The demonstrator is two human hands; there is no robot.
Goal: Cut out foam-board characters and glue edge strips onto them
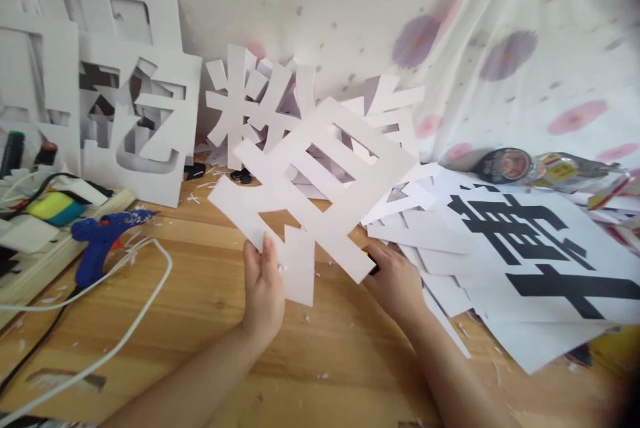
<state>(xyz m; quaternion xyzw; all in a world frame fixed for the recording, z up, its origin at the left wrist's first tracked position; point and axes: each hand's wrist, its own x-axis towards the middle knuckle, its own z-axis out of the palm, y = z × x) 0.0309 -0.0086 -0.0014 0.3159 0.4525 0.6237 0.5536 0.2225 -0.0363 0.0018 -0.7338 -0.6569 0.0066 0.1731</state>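
Note:
A white cut-out character point(370, 188) of stiff paper or foam board is held up, tilted, above the wooden table. My left hand point(265, 291) pinches its lower left edge, thumb on the near face and fingers behind. At its lower right leg is my right hand point(395, 285), closed around a small yellow-and-black tool point(371, 261). Most of that tool is hidden by the fingers and the cut-out, so its kind does not show. Whether the right fingers also touch the cut-out, I cannot tell.
More white cut-outs point(235, 95) stand behind, with cut frames point(187, 121) at the left. A blue glue gun point(95, 248) lies near a white cable point(167, 261). Printed sheets point(480, 281) and a bottle point(505, 166) are at the right. Scraps litter the wooden table point(200, 308).

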